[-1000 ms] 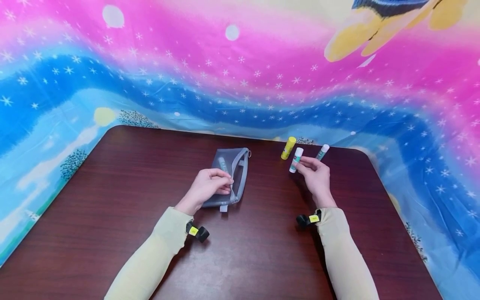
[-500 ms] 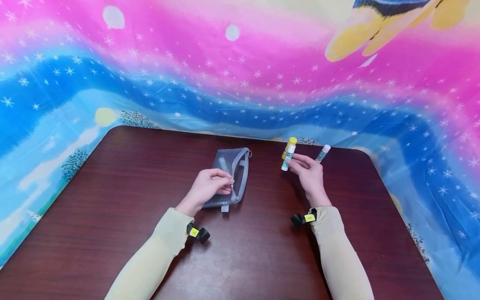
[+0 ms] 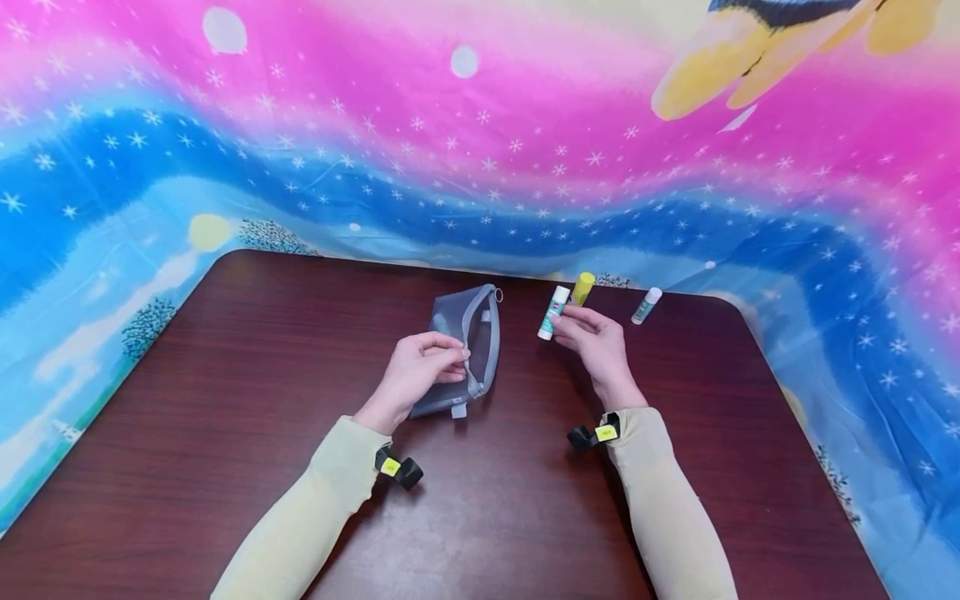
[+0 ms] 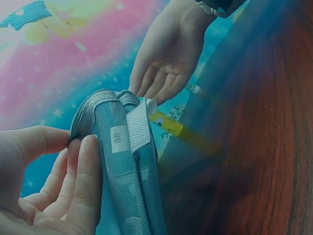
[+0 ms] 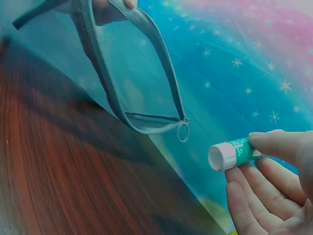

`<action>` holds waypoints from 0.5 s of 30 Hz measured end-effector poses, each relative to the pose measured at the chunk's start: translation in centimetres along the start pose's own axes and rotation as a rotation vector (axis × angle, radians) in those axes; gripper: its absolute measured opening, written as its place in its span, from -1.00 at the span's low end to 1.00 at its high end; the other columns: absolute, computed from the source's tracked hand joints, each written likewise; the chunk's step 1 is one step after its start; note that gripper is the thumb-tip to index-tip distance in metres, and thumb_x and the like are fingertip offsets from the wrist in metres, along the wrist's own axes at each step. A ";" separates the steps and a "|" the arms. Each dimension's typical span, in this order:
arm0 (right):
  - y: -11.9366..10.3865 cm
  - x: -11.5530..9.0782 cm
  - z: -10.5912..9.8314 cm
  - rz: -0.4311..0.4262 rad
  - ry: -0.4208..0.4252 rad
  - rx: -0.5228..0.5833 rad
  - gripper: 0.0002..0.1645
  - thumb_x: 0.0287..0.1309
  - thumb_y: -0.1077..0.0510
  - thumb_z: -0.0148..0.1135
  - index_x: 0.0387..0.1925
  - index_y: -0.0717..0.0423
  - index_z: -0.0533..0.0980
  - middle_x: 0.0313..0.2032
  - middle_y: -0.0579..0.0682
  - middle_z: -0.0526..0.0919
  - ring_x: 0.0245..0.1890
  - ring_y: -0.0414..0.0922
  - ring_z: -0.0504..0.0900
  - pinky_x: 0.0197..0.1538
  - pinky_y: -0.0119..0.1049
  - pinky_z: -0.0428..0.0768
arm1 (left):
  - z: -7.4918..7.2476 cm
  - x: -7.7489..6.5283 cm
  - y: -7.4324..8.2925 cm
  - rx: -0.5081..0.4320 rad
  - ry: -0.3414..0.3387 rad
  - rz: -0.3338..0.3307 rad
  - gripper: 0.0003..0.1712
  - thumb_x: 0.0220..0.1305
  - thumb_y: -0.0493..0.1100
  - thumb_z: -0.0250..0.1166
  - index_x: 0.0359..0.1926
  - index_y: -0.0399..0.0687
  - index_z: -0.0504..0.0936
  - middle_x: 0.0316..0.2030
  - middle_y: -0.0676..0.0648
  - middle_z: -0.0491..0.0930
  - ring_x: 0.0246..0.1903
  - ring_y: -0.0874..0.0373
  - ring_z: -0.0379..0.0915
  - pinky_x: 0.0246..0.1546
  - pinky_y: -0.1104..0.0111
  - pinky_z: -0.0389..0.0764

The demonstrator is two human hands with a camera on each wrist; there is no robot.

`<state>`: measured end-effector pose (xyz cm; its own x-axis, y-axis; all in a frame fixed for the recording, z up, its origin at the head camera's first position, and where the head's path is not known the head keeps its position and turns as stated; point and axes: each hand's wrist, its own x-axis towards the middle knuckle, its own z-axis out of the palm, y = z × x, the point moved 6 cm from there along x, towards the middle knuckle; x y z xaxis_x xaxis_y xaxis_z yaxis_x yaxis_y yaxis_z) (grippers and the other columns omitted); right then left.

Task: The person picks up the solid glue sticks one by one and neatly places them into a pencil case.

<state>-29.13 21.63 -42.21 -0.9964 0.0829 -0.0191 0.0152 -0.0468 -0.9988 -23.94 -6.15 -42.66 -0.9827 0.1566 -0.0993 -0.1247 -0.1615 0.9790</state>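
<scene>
My left hand (image 3: 422,371) pinches the near edge of an unzipped grey mesh zipper pouch (image 3: 442,392), whose mouth gapes toward the right. Through the mesh a pale stick-shaped item shows faintly. With thumb and fingertips my right hand (image 3: 600,346) holds a white and green glue stick (image 3: 553,313) above the table, a short way right of the pouch. In the right wrist view the glue stick (image 5: 234,153) points its white end toward the open pouch (image 5: 105,83). Just behind the held one stands a yellow glue stick (image 3: 582,287), partly hidden.
Another white-capped glue stick (image 3: 647,306) stands near the back right of the dark wooden table (image 3: 300,333). A colourful printed cloth (image 3: 480,167) rises along the table's back and sides. Each wrist carries a small black camera.
My right hand has moved left with the glue stick, past the yellow one toward the pouch. The left hand has raised the pouch's edge slightly, and its mouth gapes wider.
</scene>
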 end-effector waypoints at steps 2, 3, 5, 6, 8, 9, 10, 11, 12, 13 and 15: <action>0.0 -0.1 0.5 0.015 -0.021 0.012 -0.48 0.25 0.25 0.42 0.17 0.42 0.53 -0.18 0.03 0.73 -0.29 -0.15 0.75 -0.05 -0.25 0.71 | 0.0 0.0 0.0 -0.002 0.005 -0.001 -0.75 0.30 -0.35 0.39 -0.06 -0.45 0.66 -0.13 -0.49 0.65 -0.42 0.06 0.70 -0.21 0.23 0.75; 0.0 -0.2 0.7 0.027 -0.031 0.015 -0.48 0.25 0.24 0.42 0.18 0.41 0.53 -0.18 0.04 0.74 -0.29 -0.14 0.76 -0.04 -0.25 0.71 | 0.1 0.0 0.0 -0.001 0.004 -0.001 -0.74 0.30 -0.35 0.39 -0.05 -0.46 0.65 -0.14 -0.48 0.65 -0.42 0.06 0.70 -0.20 0.23 0.75; 0.0 -0.2 1.1 0.049 -0.055 0.023 -0.46 0.26 0.22 0.42 0.20 0.41 0.52 -0.19 0.04 0.74 -0.29 -0.14 0.76 -0.03 -0.24 0.71 | 0.1 0.0 0.1 0.003 0.003 -0.004 -0.70 0.30 -0.34 0.39 -0.02 -0.48 0.64 -0.15 -0.48 0.65 -0.41 0.06 0.70 -0.20 0.23 0.75; 0.1 -0.2 1.4 0.063 -0.067 0.022 -0.45 0.27 0.21 0.42 0.21 0.40 0.52 -0.18 0.04 0.74 -0.29 -0.14 0.76 -0.02 -0.24 0.70 | 0.1 -0.1 0.1 0.005 0.005 -0.006 -0.70 0.30 -0.34 0.39 -0.02 -0.48 0.64 -0.16 -0.46 0.66 -0.40 0.06 0.70 -0.19 0.22 0.75; 0.2 -0.3 1.8 0.089 -0.090 0.017 -0.44 0.28 0.20 0.41 0.23 0.37 0.52 -0.15 0.05 0.74 -0.27 -0.13 0.76 0.00 -0.22 0.70 | 0.1 -0.1 0.1 0.006 0.004 -0.008 -0.70 0.30 -0.34 0.40 -0.01 -0.48 0.64 -0.16 -0.46 0.66 -0.40 0.05 0.70 -0.19 0.22 0.74; 0.2 -0.3 2.1 0.100 -0.104 0.013 -0.44 0.28 0.19 0.41 0.24 0.36 0.52 -0.13 0.07 0.73 -0.25 -0.13 0.76 0.01 -0.21 0.69 | 0.1 -0.1 0.1 0.008 0.004 -0.008 -0.72 0.30 -0.34 0.40 -0.03 -0.46 0.65 -0.17 -0.46 0.66 -0.40 0.05 0.70 -0.18 0.22 0.74; 0.3 -0.3 2.3 0.110 -0.118 0.010 -0.44 0.29 0.18 0.41 0.24 0.35 0.52 -0.11 0.09 0.72 -0.24 -0.12 0.76 0.02 -0.21 0.69 | 0.0 -0.1 0.1 0.008 0.004 -0.009 -0.74 0.30 -0.34 0.40 -0.05 -0.44 0.66 -0.16 -0.46 0.66 -0.41 0.04 0.70 -0.18 0.21 0.74; 0.4 -0.3 2.6 0.119 -0.132 0.003 -0.44 0.29 0.17 0.40 0.25 0.34 0.52 -0.08 0.11 0.71 -0.23 -0.11 0.75 0.03 -0.20 0.69 | 0.0 -0.1 0.1 0.009 0.005 -0.008 -0.76 0.30 -0.34 0.40 -0.06 -0.41 0.67 -0.17 -0.44 0.67 -0.41 0.04 0.71 -0.18 0.21 0.74; 0.5 -0.3 2.8 0.126 -0.144 -0.003 -0.44 0.29 0.16 0.41 0.24 0.32 0.53 -0.05 0.13 0.70 -0.22 -0.10 0.75 0.03 -0.20 0.69 | 0.0 -0.1 0.1 0.012 0.005 -0.008 -0.77 0.29 -0.34 0.40 -0.08 -0.39 0.68 -0.19 -0.42 0.68 -0.41 0.04 0.71 -0.18 0.21 0.74; 0.7 -0.3 3.1 0.132 -0.153 -0.004 -0.45 0.29 0.16 0.41 0.24 0.31 0.54 -0.04 0.15 0.69 -0.21 -0.09 0.75 0.03 -0.20 0.69 | 0.0 -0.1 0.1 0.014 0.004 -0.007 -0.78 0.29 -0.33 0.40 -0.08 -0.39 0.68 -0.19 -0.40 0.69 -0.40 0.03 0.71 -0.18 0.21 0.74; 1.0 -0.2 3.5 0.142 -0.170 -0.001 -0.46 0.29 0.16 0.41 0.23 0.30 0.54 -0.03 0.17 0.69 -0.20 -0.08 0.75 0.03 -0.20 0.69 | 0.0 -0.1 0.2 0.020 0.005 -0.006 -0.80 0.29 -0.33 0.41 -0.10 -0.36 0.69 -0.23 -0.34 0.71 -0.40 0.03 0.71 -0.18 0.21 0.74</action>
<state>-29.18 18.09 -43.01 -0.9840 -0.0933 -0.1518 0.1565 -0.0452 -0.9866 -23.87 -6.17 -42.47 -0.9825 0.1531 -0.1058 -0.1277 -0.1413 0.9817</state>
